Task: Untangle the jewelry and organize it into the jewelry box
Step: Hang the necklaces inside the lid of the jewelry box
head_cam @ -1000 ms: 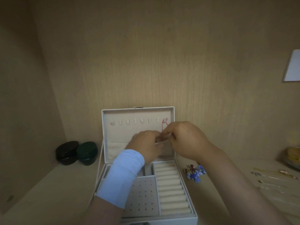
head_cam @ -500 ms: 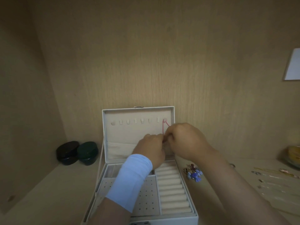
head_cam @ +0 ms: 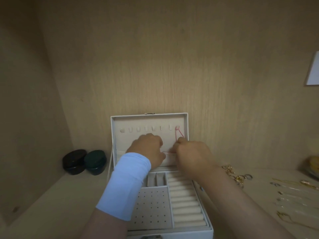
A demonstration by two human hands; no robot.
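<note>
My left hand [head_cam: 148, 149] is sliding away from my right hand [head_cam: 191, 156], and the pink string [head_cam: 175, 136] is stretching between them.
Both hands are pinching the string, which is hanging from the last hook [head_cam: 177, 127] in the open jewelry box [head_cam: 148, 122] lid.

Left hand [head_cam: 146, 149], right hand [head_cam: 191, 156], raised together, pinching pink cord [head_cam: 175, 136]
</note>
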